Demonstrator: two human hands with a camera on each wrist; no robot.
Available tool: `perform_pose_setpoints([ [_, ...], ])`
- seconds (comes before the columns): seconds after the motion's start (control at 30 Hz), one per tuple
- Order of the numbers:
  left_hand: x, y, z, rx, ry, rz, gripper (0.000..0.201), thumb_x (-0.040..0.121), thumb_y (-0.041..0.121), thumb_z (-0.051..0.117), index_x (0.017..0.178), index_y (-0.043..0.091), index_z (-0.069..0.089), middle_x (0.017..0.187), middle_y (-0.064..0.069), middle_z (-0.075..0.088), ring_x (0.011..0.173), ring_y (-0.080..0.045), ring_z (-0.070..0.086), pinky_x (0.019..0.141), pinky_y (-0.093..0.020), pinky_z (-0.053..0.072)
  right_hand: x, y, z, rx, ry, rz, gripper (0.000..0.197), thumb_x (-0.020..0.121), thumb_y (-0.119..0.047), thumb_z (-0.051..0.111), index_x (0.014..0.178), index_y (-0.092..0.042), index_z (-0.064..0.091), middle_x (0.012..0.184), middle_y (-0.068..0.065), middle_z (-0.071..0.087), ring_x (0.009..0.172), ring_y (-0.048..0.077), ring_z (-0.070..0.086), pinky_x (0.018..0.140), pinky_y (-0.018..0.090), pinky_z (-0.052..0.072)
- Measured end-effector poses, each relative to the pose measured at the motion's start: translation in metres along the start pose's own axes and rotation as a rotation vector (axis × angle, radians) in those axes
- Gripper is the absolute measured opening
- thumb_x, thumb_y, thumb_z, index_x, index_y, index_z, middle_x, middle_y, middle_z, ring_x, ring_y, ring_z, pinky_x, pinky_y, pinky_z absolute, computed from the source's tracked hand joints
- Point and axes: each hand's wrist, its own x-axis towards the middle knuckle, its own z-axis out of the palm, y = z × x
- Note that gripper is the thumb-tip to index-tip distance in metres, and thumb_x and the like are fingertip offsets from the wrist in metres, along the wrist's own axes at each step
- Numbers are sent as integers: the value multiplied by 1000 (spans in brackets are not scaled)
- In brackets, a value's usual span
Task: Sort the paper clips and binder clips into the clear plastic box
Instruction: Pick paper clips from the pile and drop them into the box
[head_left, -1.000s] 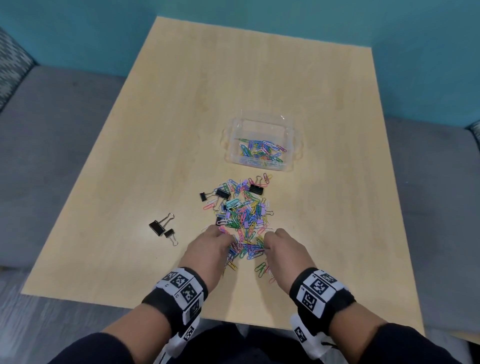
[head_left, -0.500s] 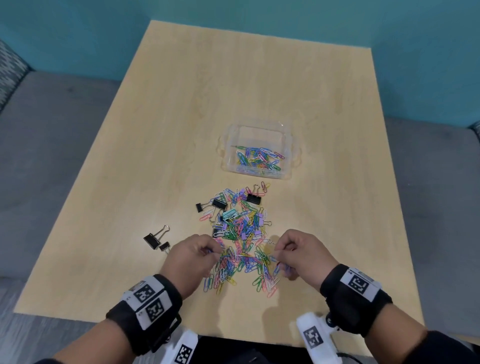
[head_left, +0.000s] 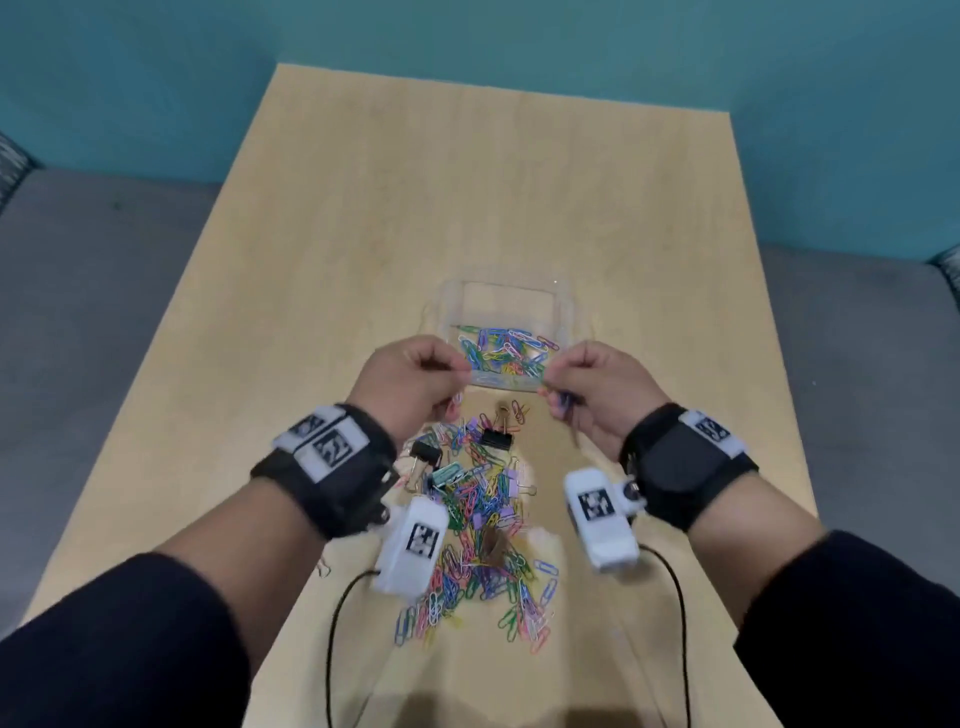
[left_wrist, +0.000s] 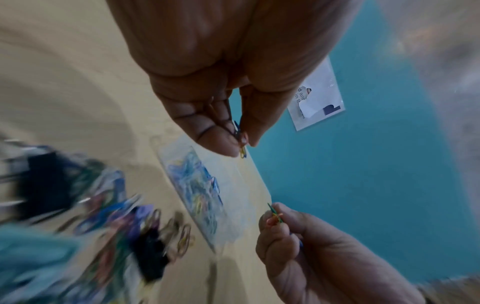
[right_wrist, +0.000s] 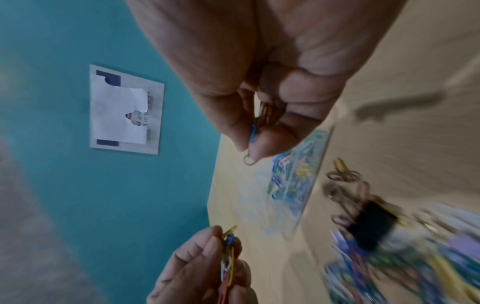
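Our left hand (head_left: 410, 382) pinches a few paper clips (left_wrist: 240, 142) above the near left edge of the clear plastic box (head_left: 569, 317). Our right hand (head_left: 597, 395) pinches its own clips at the near right edge. The loose pile (head_left: 483, 519) lies on the table (head_left: 363, 234) behind both wrists.

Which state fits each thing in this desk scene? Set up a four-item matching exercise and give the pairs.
Things:
1. left hand
2. box
3. black binder clip
4. wall

States:
A. teal
B. lying on the table in the pile
C. pinching paper clips
D. clear, paper clips inside

Pairs: 1-C, 2-D, 3-B, 4-A
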Motion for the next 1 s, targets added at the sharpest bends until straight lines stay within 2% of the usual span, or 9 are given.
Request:
perform_pose_setpoints([
  [0.1,33,15,13,34,58,45,16,82,-2,66,73,11,67,64,-5,57,49,-15,53,59,-32,58,27,-18,12,-55,86,-57,21,86,12,55,74,-5,54,68,16,54,47,18,49,42,24,48],
  [0.2,43,18,22,-33,40,14,15,85,-1,63,98,5,67,74,-11,58,62,-23,55,66,-36,58,35,-26,22,-159,59,-81,9,89,1,58,85,-6,57,75,15,55,56,25,57,54,34,57],
  [0.3,33,6,13,-46,37,-38,18,89,5,60,100,17,66,83,-9,57,74,-24,55,79,-46,54,34,-16,11,-479,126,-171,10,88,-14,57,97,-15,60,83,8,61,69,28,64,66,46,59],
  [0.37,19,-12,-4,27,54,-18,18,89,6,59,97,21,65,85,-7,58,75,-23,56,74,-40,55,25,0,-5,-746,148,-324,16,84,-18,51,95,-19,64,86,3,64,77,28,64,75,45,56],
  [0.43,-1,-37,-23,246,82,53,16,89,13,61,98,25,65,86,1,63,71,-15,58,68,-30,50,10,23,-17,-1110,61,-424,27,86,-11,47,106,-16,64,102,7,63,92,29,60,83,40,49],
  [0.5,-23,-61,-38,543,88,98,18,89,25,62,107,28,66,97,7,64,82,-10,61,80,-29,49,-2,45,-22,-1462,-134,-488,42,87,-5,42,126,-13,54,128,10,53,114,30,50,92,40,44],
  [0.63,-53,-98,-49,810,64,190,29,90,29,58,115,16,65,111,-1,58,103,-19,55,94,-30,41,2,62,-21,-1705,-357,-551,67,86,2,39,149,-8,20,158,8,17,144,25,15,111,38,30],
  [0.8,-66,-114,-51,853,157,250,29,88,20,62,117,13,65,118,-6,57,109,-27,51,94,-29,33,0,59,-11,-1845,-386,-594,68,87,0,40,150,-7,15,158,8,13,144,24,14,109,34,29],
  [1.0,-75,-118,-57,863,160,211,36,90,17,58,126,13,59,127,-5,54,115,-25,48,99,-33,36,-17,66,-10,-2026,-437,-559,74,87,-5,38,151,-5,1,159,12,0,146,29,5,109,39,33],
])
